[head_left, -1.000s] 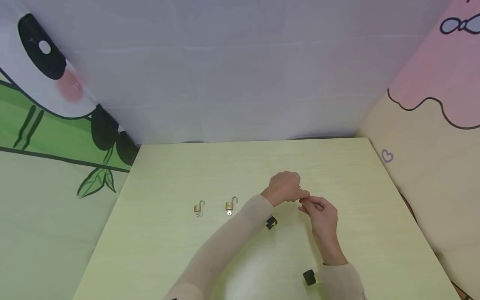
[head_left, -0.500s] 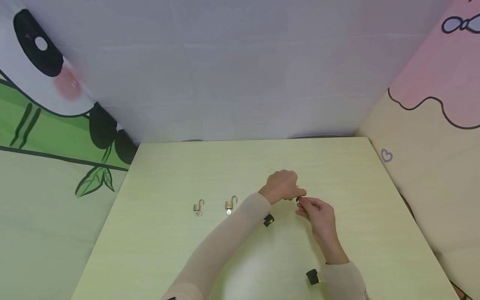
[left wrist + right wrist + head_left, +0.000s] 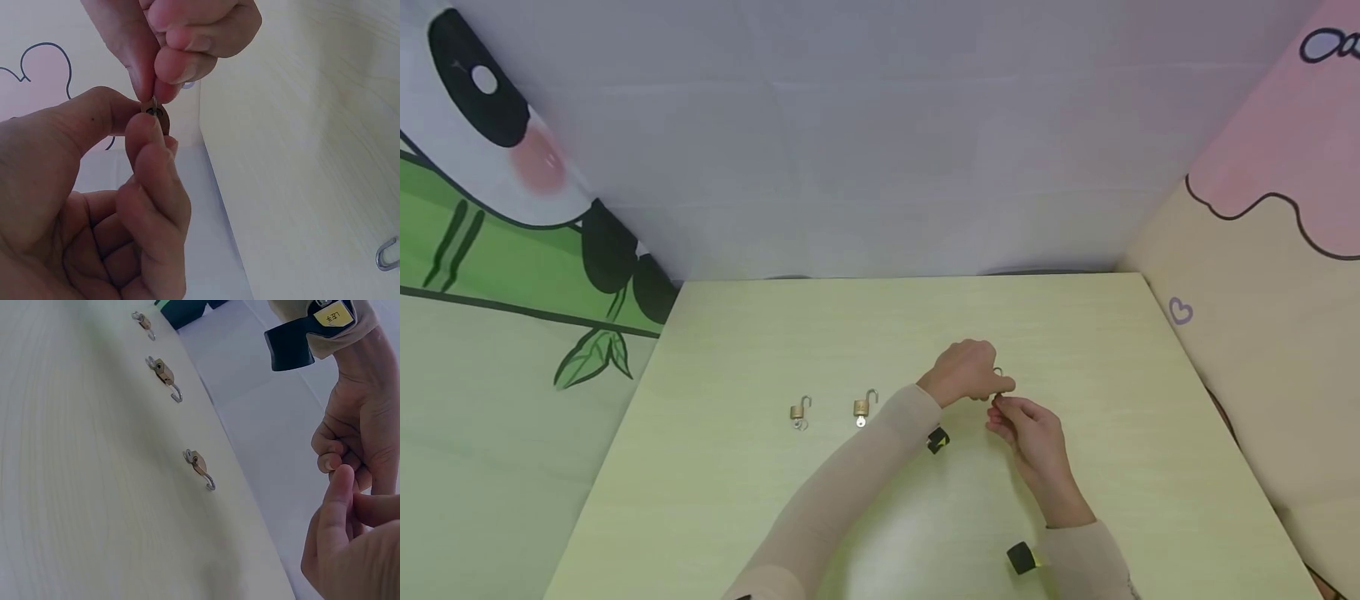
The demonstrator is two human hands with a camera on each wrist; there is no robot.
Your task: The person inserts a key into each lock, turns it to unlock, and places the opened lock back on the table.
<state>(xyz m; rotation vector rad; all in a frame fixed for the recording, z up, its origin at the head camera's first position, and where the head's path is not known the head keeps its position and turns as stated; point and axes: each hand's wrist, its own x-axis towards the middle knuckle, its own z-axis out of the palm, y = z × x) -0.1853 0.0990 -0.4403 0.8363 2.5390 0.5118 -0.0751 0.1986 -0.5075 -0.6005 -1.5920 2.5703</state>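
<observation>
My left hand (image 3: 966, 371) grips a small brass padlock (image 3: 164, 120) between thumb and fingers above the table. Most of its body is hidden by my fingers; in the head view part of its shackle (image 3: 997, 371) shows above the thumb. My right hand (image 3: 1036, 437) meets it from the near right, pinching a thin key (image 3: 154, 102) at the padlock's keyhole end. How deep the key sits cannot be told. Left of my arm lie two brass padlocks, one (image 3: 797, 412) farther left and one (image 3: 861, 408) nearer, shackles open, each with a key.
In the right wrist view three padlocks lie in a row on the table, the nearest one (image 3: 199, 464) with its shackle open. Black wrist-camera blocks (image 3: 1021, 557) stick out from both sleeves. Printed cloth walls enclose the pale table (image 3: 737, 333) at the back and sides.
Both hands have shifted slightly left, staying together at the padlock. The right hand has turned a little, and more of the shackle shows above the left thumb. The padlocks on the table stay put.
</observation>
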